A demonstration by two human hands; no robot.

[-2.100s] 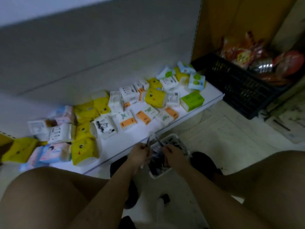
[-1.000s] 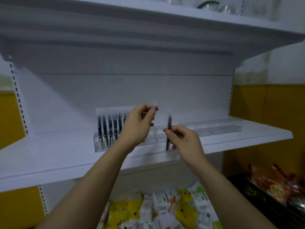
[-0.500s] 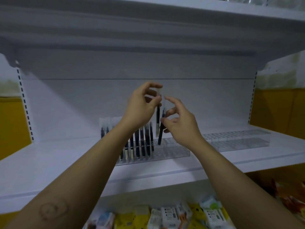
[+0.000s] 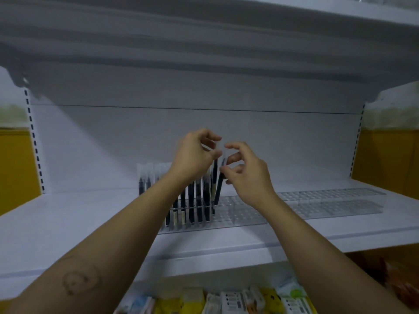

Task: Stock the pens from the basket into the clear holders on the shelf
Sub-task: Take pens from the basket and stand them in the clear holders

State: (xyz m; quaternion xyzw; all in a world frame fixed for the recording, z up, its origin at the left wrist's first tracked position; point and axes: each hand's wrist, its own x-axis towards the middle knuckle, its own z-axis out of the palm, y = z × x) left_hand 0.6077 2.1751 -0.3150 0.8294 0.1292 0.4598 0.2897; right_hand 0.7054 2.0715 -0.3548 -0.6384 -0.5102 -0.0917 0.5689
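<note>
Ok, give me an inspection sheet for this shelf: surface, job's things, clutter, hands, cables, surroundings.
Surface: white shelf, bearing two clear holders.
Job's things: left holder has dark pens standing in its left part, the rest bare; right holder looks empty; basket not in view.
Clutter: nothing seen.
Hands: left hand pinches an upright pen; right hand pinches a tilted pen, its lower end at the left holder.
Cables: nothing seen.
Surroundings: packets below the shelf; yellow wall at both sides.

dark pens (image 4: 198,200) upright in clear holder (image 4: 244,214), rightmost 1 tilted.
</note>
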